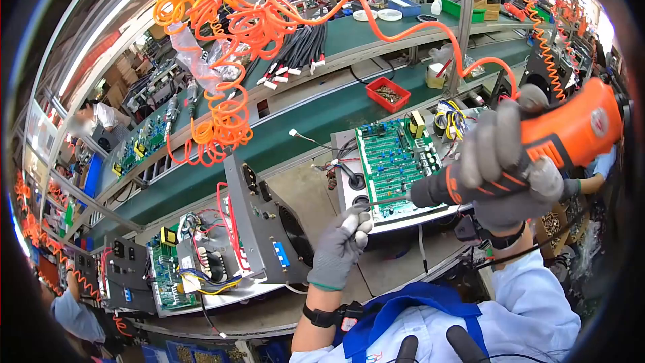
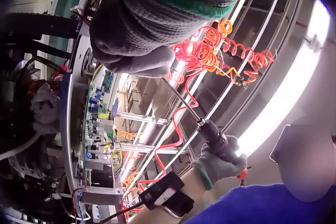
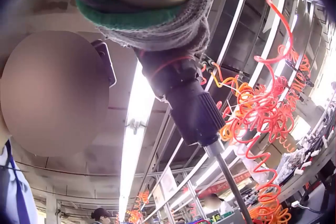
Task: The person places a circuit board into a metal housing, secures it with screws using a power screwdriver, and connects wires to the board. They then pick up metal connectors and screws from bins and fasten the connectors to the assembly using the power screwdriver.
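Note:
My right hand point(image 1: 500, 161), in a grey glove, grips an orange and black power screwdriver point(image 1: 571, 134) held level over the bench. Its thin bit point(image 1: 386, 199) points left, across the near edge of a green circuit board point(image 1: 393, 158) that lies in a pale metal chassis point(image 1: 346, 181). My gloved left hand point(image 1: 356, 218) pinches the tip of the bit. The left wrist view has the left glove point(image 2: 136, 35) at the bit point(image 2: 184, 100) and the right hand point(image 2: 220, 158) on the tool. In the right wrist view the screwdriver's black nose point(image 3: 184, 92) and bit point(image 3: 231, 182) point away.
To the left stands another unit with an upright grey panel point(image 1: 269, 228) and wired board point(image 1: 164, 272). A green conveyor belt point(image 1: 295, 131) runs behind, with a red bin point(image 1: 388, 93) on it. Orange coiled hoses point(image 1: 228, 27) hang overhead. Other workers sit at far left.

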`<state>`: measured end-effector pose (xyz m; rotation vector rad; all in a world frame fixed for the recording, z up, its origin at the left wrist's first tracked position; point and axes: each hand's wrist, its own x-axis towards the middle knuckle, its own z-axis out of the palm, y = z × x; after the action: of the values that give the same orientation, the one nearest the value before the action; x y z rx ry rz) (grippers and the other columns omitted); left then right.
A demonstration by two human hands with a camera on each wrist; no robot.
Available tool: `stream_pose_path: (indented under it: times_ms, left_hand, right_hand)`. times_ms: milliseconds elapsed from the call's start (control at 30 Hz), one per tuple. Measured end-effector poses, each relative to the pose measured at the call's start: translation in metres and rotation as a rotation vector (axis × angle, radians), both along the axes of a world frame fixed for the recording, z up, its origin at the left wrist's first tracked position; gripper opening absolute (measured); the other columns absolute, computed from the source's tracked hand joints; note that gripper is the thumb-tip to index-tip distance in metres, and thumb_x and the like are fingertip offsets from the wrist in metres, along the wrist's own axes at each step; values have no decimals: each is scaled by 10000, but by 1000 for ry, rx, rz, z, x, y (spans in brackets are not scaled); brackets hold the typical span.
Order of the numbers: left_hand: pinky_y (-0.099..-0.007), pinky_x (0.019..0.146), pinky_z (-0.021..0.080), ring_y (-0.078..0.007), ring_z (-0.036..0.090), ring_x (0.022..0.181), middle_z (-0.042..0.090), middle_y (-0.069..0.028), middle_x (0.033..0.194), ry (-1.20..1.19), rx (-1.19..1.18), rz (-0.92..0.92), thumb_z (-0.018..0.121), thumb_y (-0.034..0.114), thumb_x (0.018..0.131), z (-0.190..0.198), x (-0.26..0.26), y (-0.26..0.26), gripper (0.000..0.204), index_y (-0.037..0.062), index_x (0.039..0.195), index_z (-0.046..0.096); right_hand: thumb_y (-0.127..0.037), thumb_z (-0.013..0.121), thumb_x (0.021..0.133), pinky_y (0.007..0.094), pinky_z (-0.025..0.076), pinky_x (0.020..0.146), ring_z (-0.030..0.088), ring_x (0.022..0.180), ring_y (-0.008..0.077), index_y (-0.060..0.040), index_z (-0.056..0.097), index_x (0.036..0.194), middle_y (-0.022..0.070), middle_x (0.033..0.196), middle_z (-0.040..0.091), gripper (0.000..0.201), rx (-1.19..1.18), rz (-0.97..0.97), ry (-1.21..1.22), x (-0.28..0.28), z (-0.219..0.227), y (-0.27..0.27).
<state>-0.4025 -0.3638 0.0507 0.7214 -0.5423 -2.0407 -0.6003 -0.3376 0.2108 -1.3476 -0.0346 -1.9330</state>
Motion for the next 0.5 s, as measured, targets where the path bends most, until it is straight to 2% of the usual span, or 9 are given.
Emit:
stream_pose_path:
  times_ms: [33,233,367,500]
  left_hand:
    - [-168,557,452,-102,546,717,585,-71,916,53,-33,-40,498,224,968,-6,4,0,336,-38,1179,485]
    - [-183,593,468,-105,528,703,552,-52,901,244,27,-73,524,199,956,-16,4,4,299,-17,1160,500]
    - [-184,566,445,-109,513,686,533,-37,855,51,-15,-6,542,210,948,-5,0,7,293,-5,1144,508]
    - [-192,515,416,-123,511,676,533,-42,840,267,107,-63,565,243,936,-24,8,4,240,30,1037,522]
  right_hand:
    - [-139,652,770,271,380,405,368,441,95,-32,393,1201,-7,616,397,514,-18,2,-30,-1,-4,6]
    - [-130,652,765,260,383,406,384,467,96,-28,366,1184,6,649,405,518,-69,-83,-69,-1,-13,27]
    - [-128,654,759,257,379,395,388,464,94,-30,361,1177,4,649,407,520,-45,-129,-90,3,-15,33]
    - [-138,654,757,250,382,385,392,464,87,-32,366,1167,0,650,408,512,-87,-118,-84,4,-19,32]
